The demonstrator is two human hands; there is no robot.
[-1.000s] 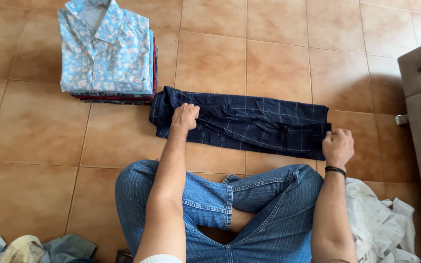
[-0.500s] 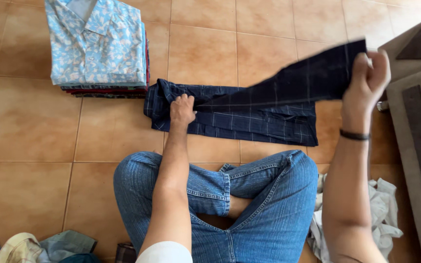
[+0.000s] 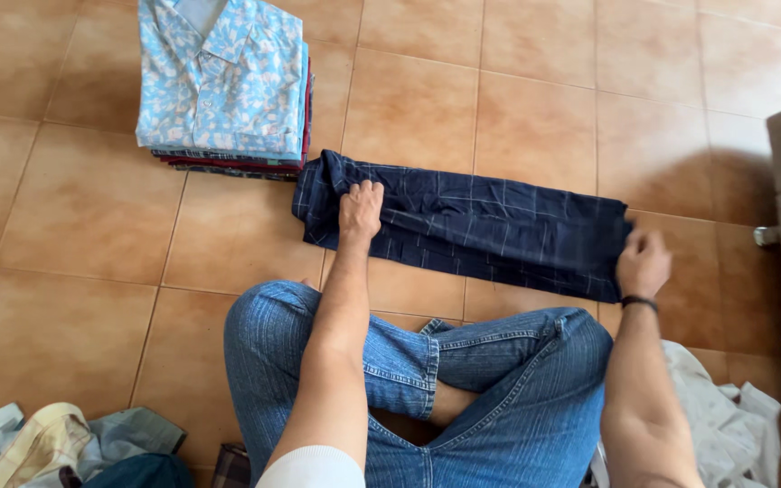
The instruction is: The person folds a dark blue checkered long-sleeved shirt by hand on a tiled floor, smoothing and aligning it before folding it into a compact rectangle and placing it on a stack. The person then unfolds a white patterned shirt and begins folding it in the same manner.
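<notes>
right hand motion-blurred; its grip on the shirt unclear

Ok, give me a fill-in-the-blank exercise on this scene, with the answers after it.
1. The left hand presses on the navy checked ____, which lies folded long on the tiled floor.
2. The right hand rests at that garment's ____ end.
3. The top of the folded stack is light ____ with a floral print.

Answers: shirt; right; blue

Left hand pressed down, knuckles bent; right hand low (blurred), fingers curled.
</notes>
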